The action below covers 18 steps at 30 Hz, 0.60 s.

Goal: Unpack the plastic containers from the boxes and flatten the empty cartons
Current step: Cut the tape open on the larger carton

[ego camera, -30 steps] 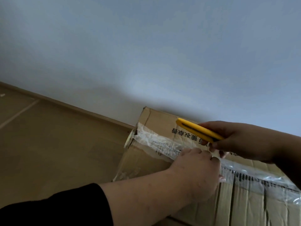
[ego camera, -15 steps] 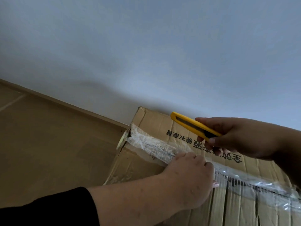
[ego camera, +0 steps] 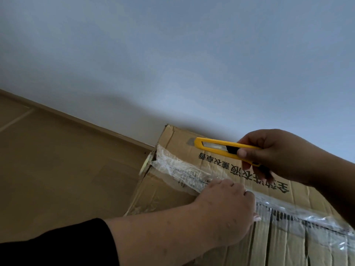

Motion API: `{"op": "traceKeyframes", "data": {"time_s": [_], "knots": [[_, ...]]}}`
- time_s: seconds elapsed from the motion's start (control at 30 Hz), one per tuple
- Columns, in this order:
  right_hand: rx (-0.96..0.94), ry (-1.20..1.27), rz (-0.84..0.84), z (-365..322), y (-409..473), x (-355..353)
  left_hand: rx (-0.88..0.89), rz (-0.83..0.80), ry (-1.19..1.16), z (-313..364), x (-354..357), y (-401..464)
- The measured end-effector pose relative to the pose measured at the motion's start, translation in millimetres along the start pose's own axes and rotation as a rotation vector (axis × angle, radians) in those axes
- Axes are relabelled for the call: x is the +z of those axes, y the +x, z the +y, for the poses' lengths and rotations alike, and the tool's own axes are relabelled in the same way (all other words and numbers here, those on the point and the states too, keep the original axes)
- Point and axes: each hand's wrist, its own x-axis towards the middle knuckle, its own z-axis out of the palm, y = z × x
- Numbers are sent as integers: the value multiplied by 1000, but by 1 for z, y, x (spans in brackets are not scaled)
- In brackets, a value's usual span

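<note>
A brown cardboard carton (ego camera: pixel 178 143) with black printed characters lies closed in the lower right, sealed along its top seam by wrinkled clear tape (ego camera: pixel 172 166). My left hand (ego camera: pixel 226 210) rests on the tape near the middle of the seam, fingers curled down onto the box top. My right hand (ego camera: pixel 278 152) grips a yellow utility knife (ego camera: pixel 217 146) above the carton's far flap. The short blade tip sticks out and points left, clear of the cardboard. No plastic containers are visible.
The carton sits on a tan floor (ego camera: pixel 67 169) close to a pale wall (ego camera: pixel 172 64) with a baseboard running diagonally behind it. A floor seam shows at the far left.
My right hand has lifted the knife slightly and its blade tip now shows. My left hand stays on the taped seam. The view shifted a little.
</note>
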Motion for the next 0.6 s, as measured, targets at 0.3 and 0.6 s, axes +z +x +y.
{"op": "traceKeyframes", "data": {"time_s": [0.3,0.6], "knots": [[39,-90,-16,0,11,6,13,34,-3,-2,2,1],[-109,419,251,5,19,3,31,57,-21,-5,8,1]]}}
